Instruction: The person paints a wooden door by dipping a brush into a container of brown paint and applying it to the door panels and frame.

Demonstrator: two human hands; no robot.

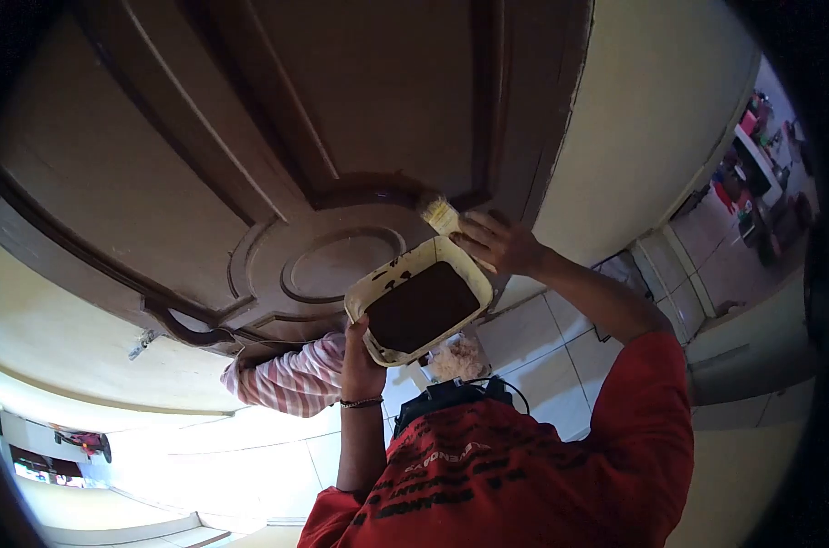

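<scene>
My left hand (pixel 362 358) grips the near edge of a cream plastic container (pixel 378 283) filled with dark brown paint (pixel 422 306), held up in front of a brown carved wooden door (pixel 341 119). My right hand (pixel 495 242) holds a paintbrush (pixel 439 215) just past the container's far corner. Its pale bristles rest against the door's moulding beside an oval carved panel (pixel 341 263). My red shirt (pixel 524 466) fills the bottom of the view.
A curved door handle (pixel 184 329) sticks out at the left. A pink striped cloth (pixel 291 376) hangs next to my left wrist. A pale fluffy wad (pixel 456 358) lies under the container. White floor tiles (pixel 542 338) and a cream wall (pixel 652 119) are to the right.
</scene>
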